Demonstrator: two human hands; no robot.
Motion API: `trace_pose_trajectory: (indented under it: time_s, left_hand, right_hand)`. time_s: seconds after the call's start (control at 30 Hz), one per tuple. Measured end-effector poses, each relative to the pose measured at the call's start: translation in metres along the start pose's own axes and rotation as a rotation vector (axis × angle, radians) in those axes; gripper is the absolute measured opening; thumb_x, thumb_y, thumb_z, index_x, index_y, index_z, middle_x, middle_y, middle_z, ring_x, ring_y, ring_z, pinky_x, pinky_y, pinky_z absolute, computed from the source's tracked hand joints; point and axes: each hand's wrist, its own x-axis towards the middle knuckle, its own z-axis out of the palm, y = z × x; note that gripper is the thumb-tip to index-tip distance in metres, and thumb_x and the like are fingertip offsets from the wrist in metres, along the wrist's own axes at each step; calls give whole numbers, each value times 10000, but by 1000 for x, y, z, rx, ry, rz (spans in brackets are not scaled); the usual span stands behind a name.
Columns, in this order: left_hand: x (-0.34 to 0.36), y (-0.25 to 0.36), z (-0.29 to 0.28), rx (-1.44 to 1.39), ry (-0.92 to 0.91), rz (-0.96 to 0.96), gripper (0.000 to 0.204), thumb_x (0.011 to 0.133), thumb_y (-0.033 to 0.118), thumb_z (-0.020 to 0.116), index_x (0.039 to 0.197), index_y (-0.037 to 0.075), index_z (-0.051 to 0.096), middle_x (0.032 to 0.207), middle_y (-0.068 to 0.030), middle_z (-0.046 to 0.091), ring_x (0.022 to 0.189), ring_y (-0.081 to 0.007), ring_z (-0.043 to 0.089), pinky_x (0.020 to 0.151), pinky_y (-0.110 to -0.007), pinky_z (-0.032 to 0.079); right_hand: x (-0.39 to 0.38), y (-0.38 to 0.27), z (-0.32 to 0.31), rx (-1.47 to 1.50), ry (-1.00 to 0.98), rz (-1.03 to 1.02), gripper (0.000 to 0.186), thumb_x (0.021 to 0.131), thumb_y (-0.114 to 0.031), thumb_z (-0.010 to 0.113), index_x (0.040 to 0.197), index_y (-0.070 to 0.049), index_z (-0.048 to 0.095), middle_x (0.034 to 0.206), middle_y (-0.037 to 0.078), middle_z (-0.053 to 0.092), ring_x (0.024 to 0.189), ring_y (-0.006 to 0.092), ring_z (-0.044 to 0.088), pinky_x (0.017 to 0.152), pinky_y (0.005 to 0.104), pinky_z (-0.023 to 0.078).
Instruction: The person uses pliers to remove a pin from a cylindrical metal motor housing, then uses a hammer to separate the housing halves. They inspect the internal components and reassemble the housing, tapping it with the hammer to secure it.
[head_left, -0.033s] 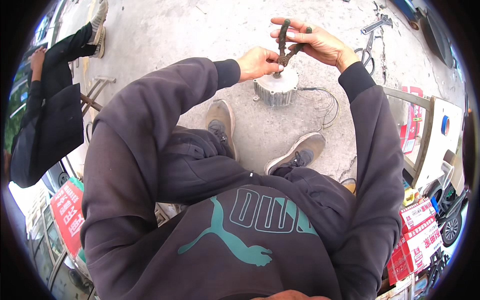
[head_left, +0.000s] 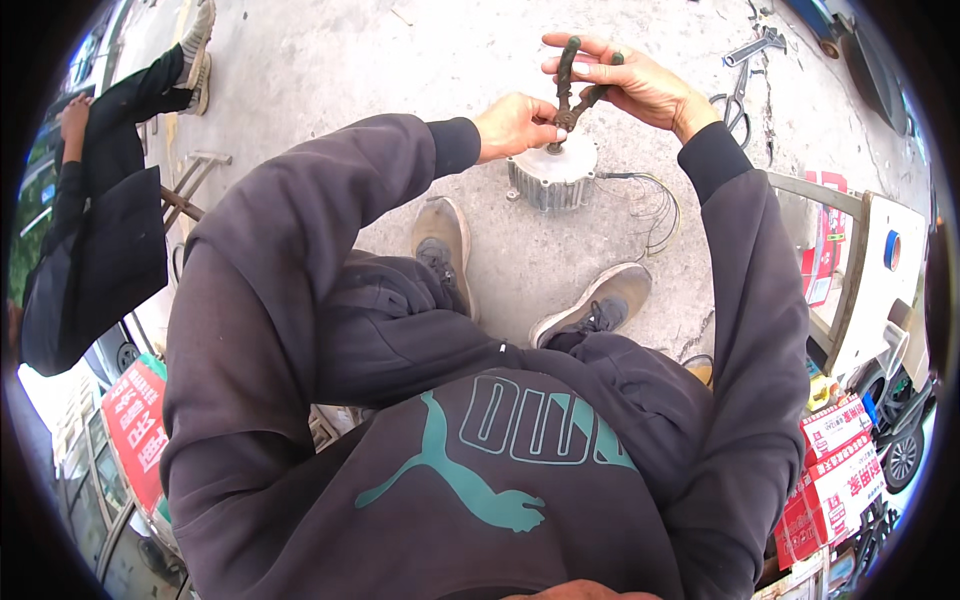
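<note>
A pair of pliers (head_left: 565,85) with dark, worn handles stands upright over a round, finned, pale metal motor (head_left: 553,180). Its jaws point down at the middle of the motor's top, and the tips are partly hidden by my fingers. My left hand (head_left: 515,128) pinches the pliers low down near the pivot, just above the motor. Higher up, my right hand (head_left: 640,88) holds the spread handles, with the thumb and fingers around them. Thin loose wires (head_left: 655,215) run out from the motor's right side onto the concrete floor.
Beyond my right hand lie an adjustable wrench (head_left: 755,47) and large scissors (head_left: 736,112). My shoes (head_left: 440,245) flank the near side of the motor. A person in black (head_left: 110,220) is at the left, by a metal stand (head_left: 195,180). Red-and-white boxes (head_left: 830,490) and a wooden-framed bench (head_left: 850,260) stand right.
</note>
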Motion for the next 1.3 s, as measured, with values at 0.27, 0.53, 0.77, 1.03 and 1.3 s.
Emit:
trace_pose_trajectory:
  time_s: [0.27,0.53,0.77,1.03,1.3]
  left_hand:
    - [0,0,5,98,-9,2,217,962,167,689,1113,16,726,974,-77,747,909,-136,668,864,-315,521]
    - [-6,20,3,230,85,-20,262,964,205,690,1156,29,719,936,-106,759,846,-150,677,813,-331,528]
    - [-3,15,2,236,61,-6,242,959,204,694,1122,31,733,934,-108,758,836,-152,674,809,-332,525]
    - [-3,10,3,243,41,15,231,958,198,694,1113,32,737,940,-110,757,860,-157,683,815,-337,530]
    - [-5,16,2,273,55,-2,240,958,207,696,1120,35,737,958,-122,758,883,-174,695,837,-351,536]
  right_hand:
    - [-3,-3,6,-67,38,-10,483,984,-306,673,1434,-157,581,1233,57,699,1104,163,641,865,312,530]
    - [1,-8,-1,-205,92,-5,530,939,-336,733,1416,-144,603,1223,16,697,1115,131,623,941,298,491]
    - [4,-9,-1,-212,107,26,456,956,-295,720,1368,-118,639,1213,30,710,1072,135,642,914,301,508]
    - [2,-1,-1,-198,128,30,462,952,-306,728,1361,-108,644,1225,47,712,1111,143,639,933,320,512]
    - [0,-1,-2,-207,108,19,450,954,-303,726,1356,-116,651,1223,47,714,1121,148,643,967,318,508]
